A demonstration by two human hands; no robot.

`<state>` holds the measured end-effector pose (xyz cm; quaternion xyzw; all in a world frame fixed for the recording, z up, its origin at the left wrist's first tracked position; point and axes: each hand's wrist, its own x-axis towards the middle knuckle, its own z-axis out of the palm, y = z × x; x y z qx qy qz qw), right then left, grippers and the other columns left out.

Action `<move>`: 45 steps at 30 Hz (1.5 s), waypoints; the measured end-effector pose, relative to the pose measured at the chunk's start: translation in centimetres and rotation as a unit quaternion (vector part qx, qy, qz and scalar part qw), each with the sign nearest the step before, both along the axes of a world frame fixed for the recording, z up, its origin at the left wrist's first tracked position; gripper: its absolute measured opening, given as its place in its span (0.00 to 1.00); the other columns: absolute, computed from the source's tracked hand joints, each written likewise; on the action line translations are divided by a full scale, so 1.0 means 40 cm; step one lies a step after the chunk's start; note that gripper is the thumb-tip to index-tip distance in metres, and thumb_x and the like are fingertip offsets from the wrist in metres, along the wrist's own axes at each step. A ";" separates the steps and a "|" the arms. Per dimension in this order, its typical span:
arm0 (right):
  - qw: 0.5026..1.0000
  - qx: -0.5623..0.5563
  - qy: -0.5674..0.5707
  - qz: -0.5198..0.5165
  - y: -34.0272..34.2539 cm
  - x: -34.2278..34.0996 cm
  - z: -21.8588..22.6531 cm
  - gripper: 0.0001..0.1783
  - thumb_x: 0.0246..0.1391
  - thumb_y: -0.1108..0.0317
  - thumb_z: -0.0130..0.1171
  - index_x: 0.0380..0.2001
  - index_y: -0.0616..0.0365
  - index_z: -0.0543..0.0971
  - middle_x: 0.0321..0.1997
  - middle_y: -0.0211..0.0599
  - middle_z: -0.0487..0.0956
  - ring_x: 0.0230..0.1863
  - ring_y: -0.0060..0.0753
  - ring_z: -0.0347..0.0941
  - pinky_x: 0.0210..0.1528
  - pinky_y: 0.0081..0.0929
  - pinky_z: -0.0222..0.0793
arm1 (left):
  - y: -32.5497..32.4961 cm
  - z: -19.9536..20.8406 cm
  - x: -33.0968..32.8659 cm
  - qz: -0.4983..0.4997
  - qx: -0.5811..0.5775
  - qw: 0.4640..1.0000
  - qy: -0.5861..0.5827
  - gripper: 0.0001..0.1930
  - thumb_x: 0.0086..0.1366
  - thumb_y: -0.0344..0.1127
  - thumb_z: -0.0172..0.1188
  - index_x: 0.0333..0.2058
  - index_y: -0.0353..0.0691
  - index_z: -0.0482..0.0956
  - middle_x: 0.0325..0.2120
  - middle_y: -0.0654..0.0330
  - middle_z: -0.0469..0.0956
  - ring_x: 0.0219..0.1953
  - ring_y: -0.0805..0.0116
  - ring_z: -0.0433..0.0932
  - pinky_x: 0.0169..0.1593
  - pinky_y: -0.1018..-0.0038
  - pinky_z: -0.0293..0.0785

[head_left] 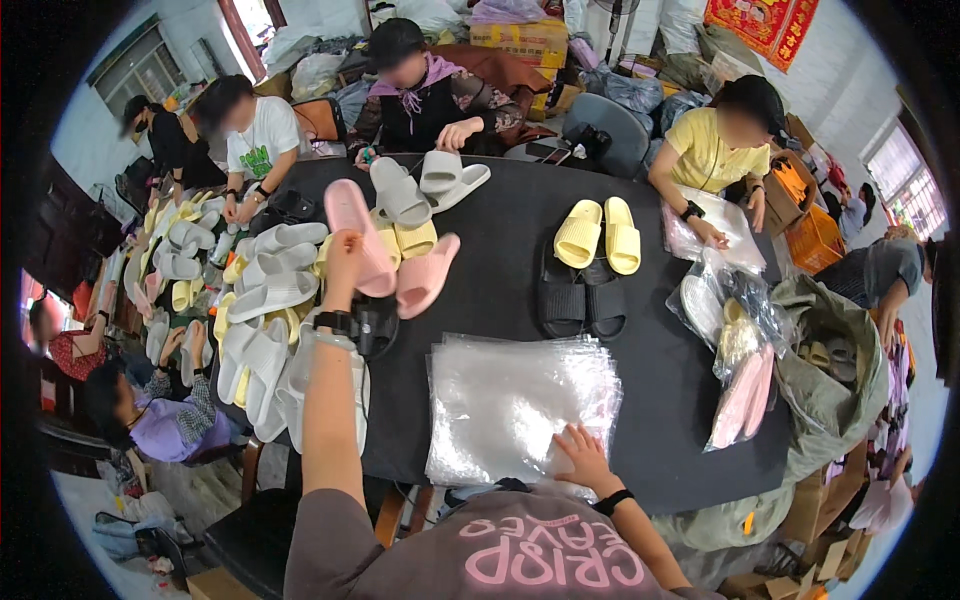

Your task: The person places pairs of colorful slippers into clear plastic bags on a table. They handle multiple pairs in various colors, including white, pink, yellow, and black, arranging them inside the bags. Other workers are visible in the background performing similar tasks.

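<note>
- Black tabletop (480, 320): work on its bare middle, keeping slippers off the clear plastic.
- Grey and yellow slipper heap (262, 290), at the person's left: lift clear of it, so neighbours don't get dragged along.
- Clear bag stack (500, 400), flat on the tabletop before the person: slippery film likely slides, so light, even pressure should suit it best.
- Pink slipper (357, 225), tilted at the heap's right edge; its likely mate, another pink slipper (428, 275), lies just to its right. Check that the two match, left with right.
- Left hand (343, 262): fingers appear to pinch the pink slipper's side; the thumb's placement I cannot tell. Hold firmly, without creasing the strap.
- Right hand (586, 460): fingers spread, resting on the stack's near right corner.
</note>
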<state>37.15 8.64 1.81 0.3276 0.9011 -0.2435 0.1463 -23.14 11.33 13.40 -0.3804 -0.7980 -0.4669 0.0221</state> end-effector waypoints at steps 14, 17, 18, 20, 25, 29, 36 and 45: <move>0.999 0.016 0.027 0.015 0.005 0.015 -0.015 0.55 0.31 0.46 0.71 0.65 0.31 0.55 0.71 0.38 0.50 0.71 0.48 0.43 0.67 0.56 0.46 | -0.139 -0.160 0.089 -0.114 -0.048 0.991 0.055 0.29 0.58 0.25 0.56 0.59 0.33 0.60 0.60 0.46 0.59 0.61 0.50 0.60 0.63 0.63 0.56; 0.999 0.015 0.032 0.011 0.005 0.020 0.006 0.53 0.33 0.49 0.72 0.65 0.34 0.57 0.71 0.36 0.51 0.71 0.47 0.45 0.68 0.52 0.45 | -0.202 -0.163 0.401 -0.194 -0.142 0.968 0.074 0.29 0.58 0.32 0.59 0.58 0.32 0.62 0.61 0.43 0.58 0.62 0.43 0.56 0.64 0.60 0.54; 0.999 0.013 0.035 0.009 0.007 0.018 0.005 0.53 0.35 0.49 0.71 0.65 0.35 0.56 0.71 0.37 0.50 0.71 0.47 0.44 0.68 0.51 0.43 | -0.247 -0.185 0.482 -0.195 -0.213 0.954 0.082 0.32 0.57 0.36 0.61 0.59 0.32 0.61 0.61 0.42 0.56 0.63 0.43 0.55 0.64 0.59 0.53; 0.994 0.033 0.097 -0.030 0.008 0.029 0.010 0.52 0.35 0.49 0.70 0.65 0.36 0.57 0.70 0.38 0.51 0.71 0.47 0.44 0.68 0.52 0.43 | -0.328 -0.255 0.600 -0.160 -0.297 0.940 0.055 0.38 0.55 0.44 0.63 0.60 0.31 0.58 0.62 0.39 0.52 0.64 0.43 0.54 0.65 0.58 0.52; 0.945 0.107 0.168 -0.260 0.023 0.096 -0.026 0.49 0.42 0.48 0.65 0.66 0.45 0.55 0.69 0.45 0.52 0.69 0.51 0.48 0.68 0.47 0.46 | -0.510 -0.438 0.711 0.006 -0.247 0.957 -0.153 0.46 0.54 0.51 0.65 0.61 0.26 0.53 0.62 0.35 0.51 0.65 0.43 0.52 0.66 0.60 0.49; 0.865 -0.025 0.209 -0.456 0.045 0.161 -0.139 0.50 0.49 0.48 0.61 0.66 0.63 0.50 0.67 0.58 0.53 0.67 0.55 0.50 0.67 0.44 0.46 | -0.551 -0.473 0.749 -0.031 -0.310 0.921 -0.232 0.50 0.55 0.53 0.64 0.62 0.22 0.48 0.62 0.34 0.52 0.65 0.44 0.51 0.67 0.62 0.48; 0.898 -0.085 0.232 -0.365 0.023 0.125 -0.173 0.56 0.47 0.46 0.63 0.66 0.66 0.44 0.68 0.59 0.50 0.68 0.57 0.47 0.67 0.46 0.46 | -0.534 -0.437 0.791 -0.053 -0.281 0.936 -0.208 0.52 0.55 0.53 0.63 0.63 0.23 0.42 0.64 0.36 0.48 0.67 0.45 0.48 0.67 0.62 0.45; 0.988 0.072 0.122 -0.057 -0.017 0.147 0.060 0.58 0.33 0.50 0.72 0.67 0.40 0.52 0.70 0.41 0.51 0.70 0.50 0.46 0.64 0.53 0.50 | -0.510 -0.287 0.911 -0.203 -0.461 0.859 0.095 0.60 0.43 0.64 0.67 0.67 0.41 0.43 0.67 0.45 0.41 0.69 0.47 0.39 0.65 0.45 0.36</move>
